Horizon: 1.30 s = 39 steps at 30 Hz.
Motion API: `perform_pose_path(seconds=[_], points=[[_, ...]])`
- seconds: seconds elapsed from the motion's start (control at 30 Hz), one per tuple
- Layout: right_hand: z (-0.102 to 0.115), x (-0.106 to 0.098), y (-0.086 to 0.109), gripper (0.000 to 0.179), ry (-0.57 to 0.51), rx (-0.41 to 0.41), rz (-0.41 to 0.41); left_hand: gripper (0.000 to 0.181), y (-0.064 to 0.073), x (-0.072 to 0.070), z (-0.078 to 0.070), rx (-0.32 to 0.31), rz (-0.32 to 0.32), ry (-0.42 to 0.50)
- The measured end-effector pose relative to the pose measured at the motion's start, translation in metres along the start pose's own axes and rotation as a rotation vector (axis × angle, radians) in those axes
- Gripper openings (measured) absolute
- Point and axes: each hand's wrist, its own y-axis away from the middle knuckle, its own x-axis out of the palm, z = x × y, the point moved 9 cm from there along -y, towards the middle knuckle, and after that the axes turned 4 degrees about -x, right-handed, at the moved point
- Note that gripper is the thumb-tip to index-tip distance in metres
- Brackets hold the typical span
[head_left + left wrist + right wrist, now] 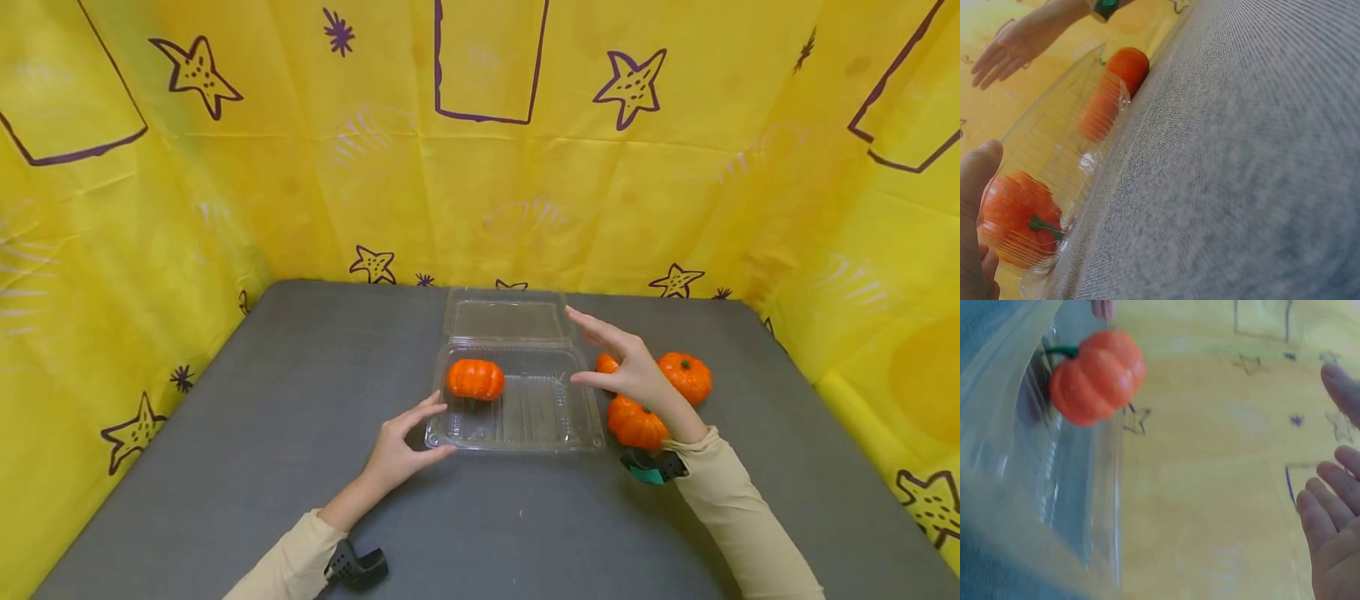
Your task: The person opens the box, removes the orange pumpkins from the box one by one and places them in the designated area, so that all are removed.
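Note:
A clear plastic clamshell container (536, 421) lies in the middle of the table with its lid (510, 321) folded back. One small orange pumpkin (476, 381) with a green stem sits in its left half. My left hand (393, 450) holds the container's near left corner, thumb along the front edge and fingers at the left side. In the left wrist view the thumb (988, 159) is at the rim. Over the container's right edge, my right hand (630, 367) is spread with nothing in it; its fingers (1322, 519) show apart from the pumpkin in the right wrist view.
Right of the container stand more orange pumpkins: one at the back right (686, 379), one nearer (636, 423) and one partly hidden behind the right hand (606, 363). A yellow patterned cloth (480, 192) surrounds the grey table (322, 358) at the back and sides.

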Motion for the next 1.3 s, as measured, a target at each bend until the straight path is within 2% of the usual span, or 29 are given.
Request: perform_pose_path(seconds=[0.23, 0.47, 0.73, 0.93, 1.13, 1.3], points=[[-0.004, 0.028, -0.017, 0.076, -0.042, -0.051, 0.078, 0.052, -0.001, 0.000, -0.001, -0.016, 0.010, -0.008], [-0.006, 0.052, -0.024, 0.075, -0.072, -0.098, 0.104, 0.053, -0.001, 0.000, -0.002, -0.009, 0.005, -0.008], [-0.016, 0.080, -0.032, 0.071, -0.029, -0.072, 0.172, 0.053, -0.001, 0.001, 0.001, -0.018, 0.005, 0.013], [-0.022, 0.103, -0.036, 0.067, 0.013, -0.021, 0.238, 0.053, 0.000, 0.002, 0.002, -0.007, 0.010, 0.011], [-0.023, 0.110, -0.035, 0.065, 0.009, 0.008, 0.237, 0.053, 0.000, 0.003, 0.001, -0.004, 0.023, 0.003], [-0.033, 0.113, -0.032, 0.064, 0.001, 0.048, 0.242, 0.052, -0.002, 0.003, 0.002, -0.010, 0.029, 0.011]])
